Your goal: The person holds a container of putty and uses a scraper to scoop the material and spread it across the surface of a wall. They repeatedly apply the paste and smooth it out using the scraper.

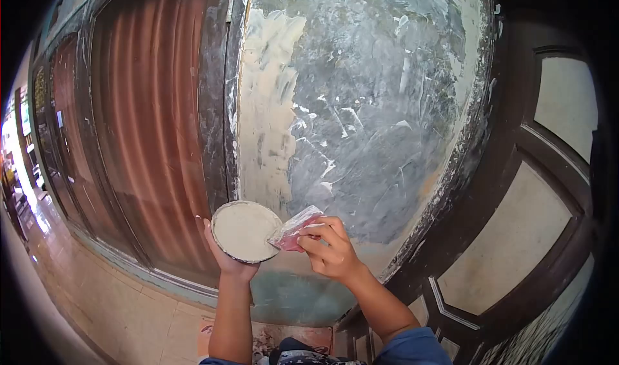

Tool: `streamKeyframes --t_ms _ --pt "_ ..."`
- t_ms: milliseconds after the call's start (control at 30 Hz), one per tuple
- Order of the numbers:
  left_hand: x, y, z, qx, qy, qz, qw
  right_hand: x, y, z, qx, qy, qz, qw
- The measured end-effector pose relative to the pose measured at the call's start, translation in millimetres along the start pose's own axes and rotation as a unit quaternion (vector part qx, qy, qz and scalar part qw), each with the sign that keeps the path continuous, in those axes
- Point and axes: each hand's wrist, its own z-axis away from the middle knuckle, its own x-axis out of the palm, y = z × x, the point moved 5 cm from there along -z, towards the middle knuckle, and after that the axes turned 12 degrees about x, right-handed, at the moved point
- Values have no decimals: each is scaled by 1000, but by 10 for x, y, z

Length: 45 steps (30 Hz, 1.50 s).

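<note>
My left hand (227,257) is wrapped around the side and underside of a round bowl (217,244) with a dark rim. Pale, smooth putty (245,228) fills the bowl almost to its edge. In my right hand (330,248) is a pinkish-red putty scraper (298,228), smeared white, pinched between thumb and fingers. The scraper's near corner meets the right edge of the bowl. Beyond both hands stands a grey wall panel (380,126) with white smears, and a cream strip of putty (267,107) runs down its left side.
Left of the panel is a dark-framed window (216,94) with a reddish-brown curtain (151,126) behind the glass. A dark door (503,191) with pale inset panels stands at the right. Tiled floor (103,288) stretches along the left, and a stained orange-white sheet (316,339) lies below me.
</note>
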Motion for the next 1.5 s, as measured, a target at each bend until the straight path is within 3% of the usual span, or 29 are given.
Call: streamKeyframes --t_ms 1500 --pt "-4 -163 153 -84 -24 31 996 -37 224 138 54 12 73 996"
